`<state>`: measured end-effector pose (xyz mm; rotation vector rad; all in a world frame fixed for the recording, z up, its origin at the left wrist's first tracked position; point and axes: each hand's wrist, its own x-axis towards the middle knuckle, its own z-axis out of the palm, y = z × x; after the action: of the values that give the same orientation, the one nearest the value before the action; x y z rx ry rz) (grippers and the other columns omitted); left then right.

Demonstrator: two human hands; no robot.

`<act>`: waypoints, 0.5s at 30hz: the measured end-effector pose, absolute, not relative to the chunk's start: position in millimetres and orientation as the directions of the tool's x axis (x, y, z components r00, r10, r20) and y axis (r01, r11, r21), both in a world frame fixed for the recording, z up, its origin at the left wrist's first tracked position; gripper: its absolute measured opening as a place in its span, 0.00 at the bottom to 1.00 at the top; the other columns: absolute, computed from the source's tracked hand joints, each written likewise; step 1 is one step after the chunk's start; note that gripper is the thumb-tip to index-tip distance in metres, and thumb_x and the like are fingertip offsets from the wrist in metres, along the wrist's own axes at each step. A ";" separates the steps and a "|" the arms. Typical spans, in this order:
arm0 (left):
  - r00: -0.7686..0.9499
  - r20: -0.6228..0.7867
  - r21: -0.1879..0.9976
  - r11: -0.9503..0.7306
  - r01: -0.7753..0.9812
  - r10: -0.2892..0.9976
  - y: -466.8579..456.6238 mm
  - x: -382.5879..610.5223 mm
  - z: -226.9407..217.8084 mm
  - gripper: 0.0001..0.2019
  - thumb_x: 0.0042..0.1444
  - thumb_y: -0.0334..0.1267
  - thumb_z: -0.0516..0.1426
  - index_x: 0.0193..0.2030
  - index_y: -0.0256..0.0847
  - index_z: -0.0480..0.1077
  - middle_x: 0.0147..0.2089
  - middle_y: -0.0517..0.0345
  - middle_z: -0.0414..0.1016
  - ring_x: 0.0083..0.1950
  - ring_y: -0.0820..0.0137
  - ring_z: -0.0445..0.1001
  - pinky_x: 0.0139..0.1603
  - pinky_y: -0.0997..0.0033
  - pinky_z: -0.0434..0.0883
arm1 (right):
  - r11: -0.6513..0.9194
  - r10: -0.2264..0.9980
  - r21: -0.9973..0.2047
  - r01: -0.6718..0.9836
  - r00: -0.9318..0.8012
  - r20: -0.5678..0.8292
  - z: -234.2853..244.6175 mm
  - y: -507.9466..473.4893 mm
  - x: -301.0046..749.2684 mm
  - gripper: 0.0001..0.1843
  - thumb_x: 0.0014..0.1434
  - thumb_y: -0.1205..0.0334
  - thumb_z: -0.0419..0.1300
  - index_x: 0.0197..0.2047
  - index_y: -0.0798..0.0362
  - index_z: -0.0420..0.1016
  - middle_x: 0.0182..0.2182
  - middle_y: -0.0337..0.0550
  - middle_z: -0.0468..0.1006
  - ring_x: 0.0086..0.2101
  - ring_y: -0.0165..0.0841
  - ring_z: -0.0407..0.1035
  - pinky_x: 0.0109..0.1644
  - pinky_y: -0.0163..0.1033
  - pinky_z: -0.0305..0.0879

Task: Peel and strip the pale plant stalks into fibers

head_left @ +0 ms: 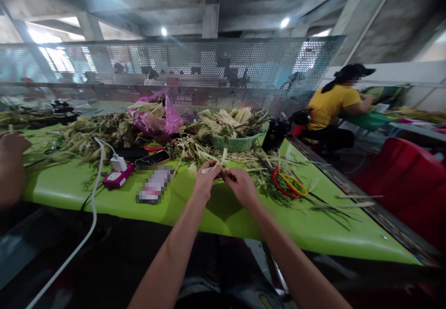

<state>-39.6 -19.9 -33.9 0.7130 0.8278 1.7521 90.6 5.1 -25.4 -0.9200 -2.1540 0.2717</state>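
Above the near side of the green tabletop [195,207], my two hands meet with fingers closed. A pale dried leaf strip [224,154] sticks up from the pinch of my left hand [208,176]. My right hand [241,183] pinches the lower, brownish part of the same piece, its fingertips almost touching the left ones. Just behind them lie loose stalks and dry scraps [188,148]. A green basket [233,142] heaped with pale dried leaves [230,118] stands farther back. Scissors with red and yellow handles [291,184] rest on plant trimmings to the right.
A phone [155,184] and a magenta power socket [117,176] with a white cable lie left. Behind are a pink bag [156,116], dried plants and a black container [275,134]. Another person's hand [14,148] shows far left; a person in yellow [331,104] sits right.
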 end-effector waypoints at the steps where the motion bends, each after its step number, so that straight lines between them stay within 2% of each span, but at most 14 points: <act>1: -0.308 0.077 0.807 -0.241 -0.539 0.948 -19.9 -39.6 -33.8 0.20 0.37 0.39 0.68 0.37 0.36 0.69 0.32 0.58 0.77 0.31 0.76 0.73 0.39 0.73 0.69 | 0.719 0.691 -0.465 0.517 -0.455 0.562 -25.0 4.8 90.3 0.17 0.61 0.54 0.54 0.23 0.50 0.64 0.23 0.40 0.70 0.28 0.34 0.62 0.32 0.38 0.53; 7: -0.351 0.048 0.786 -0.252 -0.565 0.935 -17.5 -42.6 -36.5 0.19 0.35 0.38 0.68 0.34 0.35 0.70 0.30 0.57 0.77 0.29 0.77 0.72 0.36 0.76 0.67 | 0.719 0.694 -0.528 0.451 -0.503 0.515 -24.6 5.4 89.7 0.14 0.58 0.59 0.57 0.22 0.50 0.61 0.22 0.37 0.66 0.28 0.34 0.60 0.32 0.37 0.51; 15: -0.403 0.007 0.788 -0.253 -0.562 0.915 -15.7 -46.1 -36.2 0.20 0.32 0.39 0.69 0.33 0.34 0.71 0.28 0.58 0.75 0.28 0.77 0.70 0.32 0.76 0.66 | 0.702 0.705 -0.574 0.421 -0.527 0.475 -22.6 3.2 89.2 0.16 0.56 0.56 0.57 0.21 0.51 0.60 0.20 0.36 0.64 0.26 0.33 0.59 0.31 0.37 0.51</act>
<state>-46.1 -15.7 -36.2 0.5872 0.8874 1.8312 89.2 3.2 -22.6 -0.8538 -2.1970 0.5135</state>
